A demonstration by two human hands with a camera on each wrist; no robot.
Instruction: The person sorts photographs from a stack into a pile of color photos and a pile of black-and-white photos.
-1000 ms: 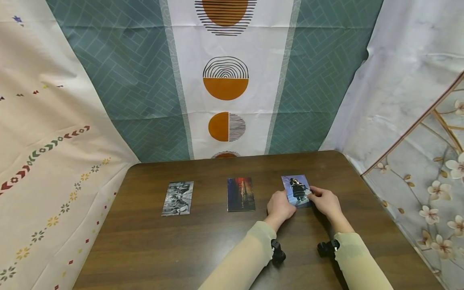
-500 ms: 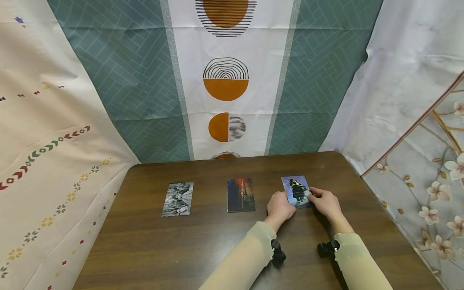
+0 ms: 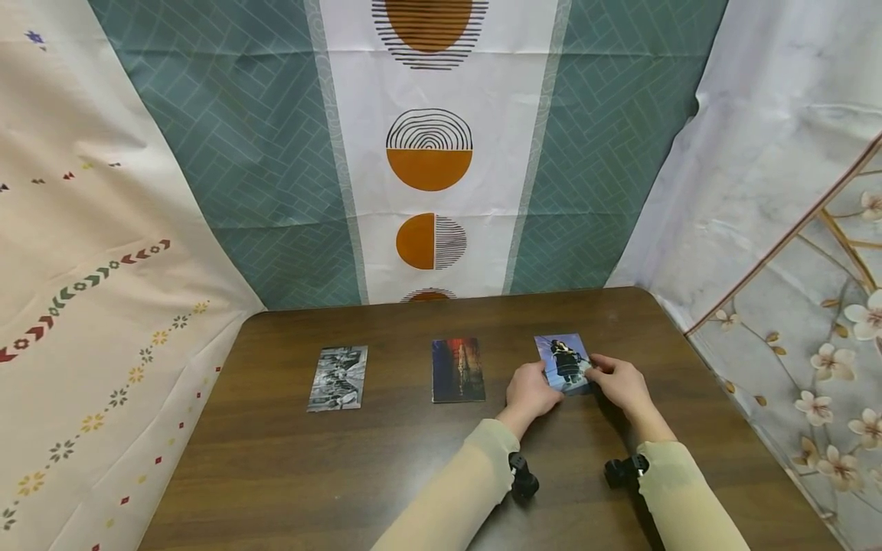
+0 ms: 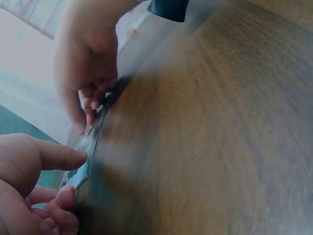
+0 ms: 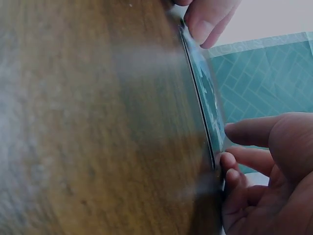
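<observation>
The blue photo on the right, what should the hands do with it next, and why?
Probably lift it clear. The left hand and right hand pinch the blue photo at its near corners, and its near edge already looks raised off the table in the wrist views.

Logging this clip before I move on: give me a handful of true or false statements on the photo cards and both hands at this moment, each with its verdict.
1. Three photo cards lie in a row on the brown table. True.
2. Both hands are at the blue photo card, the rightmost one. True: the left hand and right hand pinch its near corners.
3. The black-and-white photo card sits in the middle of the row. False: it is leftmost; the dark red photo card is in the middle.
4. The blue photo card lies wholly flat. False: the wrist views show its near edge raised off the wood.
5. The left hand rests on the dark red photo card. False: it is apart from it.
</observation>
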